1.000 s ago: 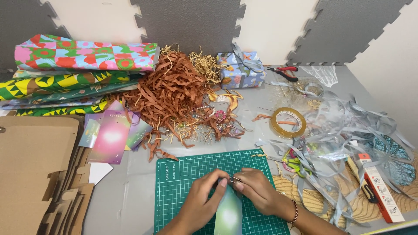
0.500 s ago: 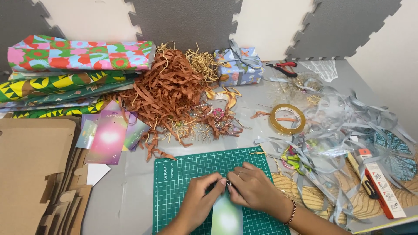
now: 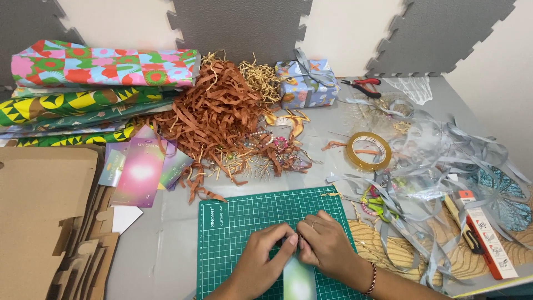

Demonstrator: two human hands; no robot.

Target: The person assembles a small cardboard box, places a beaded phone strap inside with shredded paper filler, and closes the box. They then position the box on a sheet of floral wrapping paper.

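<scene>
My left hand (image 3: 261,261) and my right hand (image 3: 325,244) meet over a green cutting mat (image 3: 239,222) at the near edge of the grey table. Together they pinch the top end of a small shiny card (image 3: 298,280) with a pale green glow, which lies flat on the mat below my fingers. Both hands have their fingertips closed on the card's upper edge. A red-and-white cord bracelet sits on my right wrist.
A heap of brown paper shred (image 3: 216,116) lies behind the mat, next to a wrapped gift box (image 3: 305,83). Folded patterned papers (image 3: 100,72) and flat cardboard (image 3: 39,211) fill the left. A tape roll (image 3: 368,150), grey ribbons (image 3: 438,161), red-handled pliers (image 3: 363,84) and pink cards (image 3: 141,169) lie around.
My hands stayed together on the card and shifted slightly toward me on the mat. The view tilted a little.
</scene>
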